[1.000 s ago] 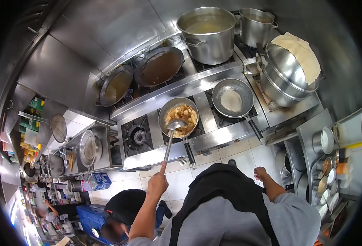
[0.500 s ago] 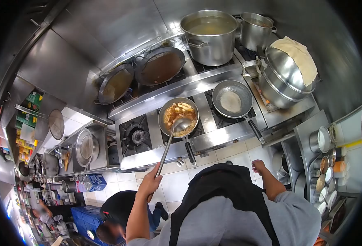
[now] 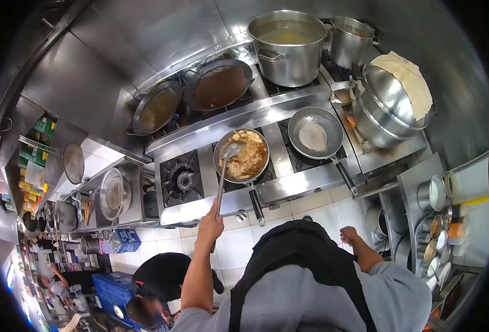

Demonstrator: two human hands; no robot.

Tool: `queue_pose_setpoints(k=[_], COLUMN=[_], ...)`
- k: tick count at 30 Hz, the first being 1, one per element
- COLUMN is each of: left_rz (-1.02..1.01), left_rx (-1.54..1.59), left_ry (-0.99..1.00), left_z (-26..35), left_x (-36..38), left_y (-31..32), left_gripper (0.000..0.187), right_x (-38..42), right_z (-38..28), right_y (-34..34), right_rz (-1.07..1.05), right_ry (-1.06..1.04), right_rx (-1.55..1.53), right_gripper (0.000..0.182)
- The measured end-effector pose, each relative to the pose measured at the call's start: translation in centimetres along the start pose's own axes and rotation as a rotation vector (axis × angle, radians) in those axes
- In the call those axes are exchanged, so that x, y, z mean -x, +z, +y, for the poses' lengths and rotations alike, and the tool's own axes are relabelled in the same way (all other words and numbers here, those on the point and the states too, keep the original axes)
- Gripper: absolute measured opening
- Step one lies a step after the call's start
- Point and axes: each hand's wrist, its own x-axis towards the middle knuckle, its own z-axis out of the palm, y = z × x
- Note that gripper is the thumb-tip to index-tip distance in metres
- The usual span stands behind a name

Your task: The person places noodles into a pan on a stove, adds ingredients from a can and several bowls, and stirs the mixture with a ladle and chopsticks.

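Two hands in view, and I'm watching from above. Left hand (image 3: 210, 226) is wrapped around the long handle of the ladle (image 3: 223, 171), fingers pressed tight on the shaft, arm stretched toward the stove (image 3: 289, 185). Ladle bowl sits at the upper left rim of the frying pan (image 3: 241, 156), touching the noodles (image 3: 248, 159) piled inside with pale chunks along the far edge. That pan is on the front middle burner, its black handle pointing back at me. Right hand (image 3: 348, 234) hangs low beside my body near the side bench (image 3: 416, 182), holding nothing; whether its fingers are curled or loose I can't tell. Just right of the noodle pan sits a second pan (image 3: 315, 133) with a pale round in it. Big stockpot (image 3: 287, 45) at the back, steamer (image 3: 385, 102) on the right with a cloth draped over it. Another person in a dark cap (image 3: 164, 275) is crouched lower left.
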Motion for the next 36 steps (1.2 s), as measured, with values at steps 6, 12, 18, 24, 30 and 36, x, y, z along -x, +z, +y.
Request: queue_pose_setpoints(k=[6,12,18,24,30,36], left_rz=[-0.105,-0.034,-0.082,-0.049,-0.088,0.023], left_rx=[-0.105,-0.045,0.094,0.158,-0.147,-0.114], left_ry=[-0.009,0.048,-0.036,-0.002,-0.006,0.004], left_z=[2.5,-0.8,4.5,2.5,0.5,-0.2], left_x=[1.7,1.7,2.6,0.1,0.9,-0.2], left_y=[1.1,-0.1,1.1,2.1,0.7,2.3], left_gripper=[0.071,0.073,0.071,0.069,0.074,0.072], right_x=[-3.4,-1.3,-4.1,-5.9,-2.6,-1.7], right_z=[-0.8,-2.9,-1.2,-1.3,-4.0,-2.9], right_y=[0.4,2.0,1.5,1.0,1.7,2.1], right_rz=[-0.086,-0.073,-0.115,-0.151,-0.126,-0.040], right_ry=[-0.030,-0.114,-0.026,0.001,-0.078,-0.077], right_rx=[0.126,0.134,0.152,0.196,0.171,0.087], right_gripper=[0.008,0.007,0.002,0.005,0.007,0.001])
